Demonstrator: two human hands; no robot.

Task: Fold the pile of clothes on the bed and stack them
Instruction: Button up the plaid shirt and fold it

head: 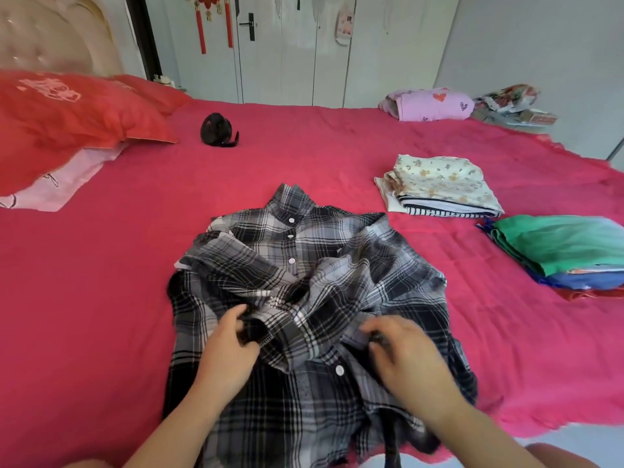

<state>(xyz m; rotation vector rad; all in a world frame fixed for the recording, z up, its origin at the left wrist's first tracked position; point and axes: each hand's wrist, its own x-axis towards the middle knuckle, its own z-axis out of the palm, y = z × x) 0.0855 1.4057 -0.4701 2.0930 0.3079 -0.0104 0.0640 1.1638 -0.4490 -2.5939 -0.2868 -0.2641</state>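
1. Grey-and-black plaid cotton shirt lies buttons-up in the middle of the pink-red bed, collar pointing away and sleeves bunched across its chest.
2. The left hand pinches a stitched fabric edge between thumb and fingers.
3. The right hand has its fingers curled round a dark bunch of cloth beside the button placket.
4. Two folded piles sit to the right: a cream floral-and-striped stack and a green-topped stack.
5. Likely fault: folding over the crumpled sleeves would make a lumpy bundle that stacks badly.
6. Uneven pulls from the two hands could skew the shirt or drag its hem off the near bed edge.
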